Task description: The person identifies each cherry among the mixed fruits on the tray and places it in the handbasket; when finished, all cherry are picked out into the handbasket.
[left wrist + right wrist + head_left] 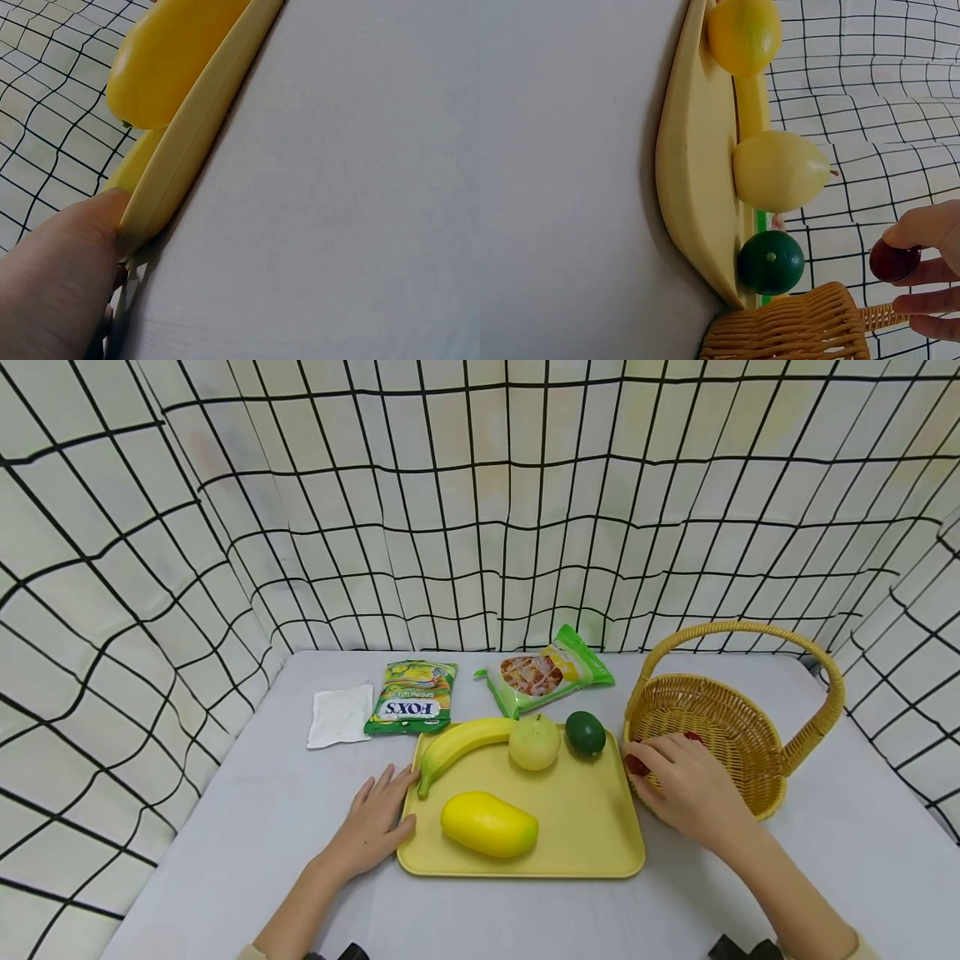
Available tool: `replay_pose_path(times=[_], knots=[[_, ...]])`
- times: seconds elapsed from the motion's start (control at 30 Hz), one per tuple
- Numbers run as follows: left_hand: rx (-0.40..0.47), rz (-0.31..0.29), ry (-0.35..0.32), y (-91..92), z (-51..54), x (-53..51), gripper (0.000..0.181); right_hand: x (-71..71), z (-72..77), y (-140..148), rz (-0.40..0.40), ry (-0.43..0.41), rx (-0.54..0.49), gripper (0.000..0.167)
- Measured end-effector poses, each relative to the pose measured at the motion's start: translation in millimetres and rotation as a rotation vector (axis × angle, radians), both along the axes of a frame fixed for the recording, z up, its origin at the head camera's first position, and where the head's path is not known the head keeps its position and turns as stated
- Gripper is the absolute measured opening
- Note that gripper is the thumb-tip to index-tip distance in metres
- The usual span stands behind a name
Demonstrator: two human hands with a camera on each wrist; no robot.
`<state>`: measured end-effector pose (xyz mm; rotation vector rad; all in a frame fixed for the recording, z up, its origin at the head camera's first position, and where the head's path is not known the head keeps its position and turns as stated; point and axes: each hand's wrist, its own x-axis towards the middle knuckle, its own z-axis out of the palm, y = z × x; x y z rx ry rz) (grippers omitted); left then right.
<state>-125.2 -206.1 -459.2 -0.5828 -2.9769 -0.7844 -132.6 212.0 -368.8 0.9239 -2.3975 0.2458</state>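
Observation:
My right hand (686,785) is over the near left rim of a wicker basket (772,760). Its thumb and fingers pinch a small, dark red, round fruit (894,260), mostly hidden by the hand in the head view. My left hand (375,818) rests at the left edge of a yellow tray (577,827), fingers extended and thumb touching the rim. On the tray lie a yellow mango (489,825), a banana (457,747), a pale green pear (535,743) and a dark green avocado-like fruit (585,733).
Behind the tray lie a green FOX'S candy bag (414,697) and a green snack packet (547,672). A white square packet (340,717) is at the left. A black grid net (510,518) with white backing surrounds the white table (225,860). The basket's tall handle (738,628) arches upward.

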Motion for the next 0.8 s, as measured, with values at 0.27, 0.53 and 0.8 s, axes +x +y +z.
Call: replay_pose_path(times=[0.27,0.53,0.8], knots=[[-0.001,-0.005,0.006,-0.9,-1.6,0.2,0.058,-3.9,-3.7,9.5,-0.042,0.009,-0.006,0.033],[0.000,0.000,0.003,-1.0,-1.8,0.3,0.058,-7.1,-7.4,15.7,-0.074,0.003,-0.016,0.032],[-0.001,-0.001,0.001,-0.5,-1.1,0.0,0.057,-11.3,-14.1,23.4,-0.152,-0.083,0.001,0.037]])
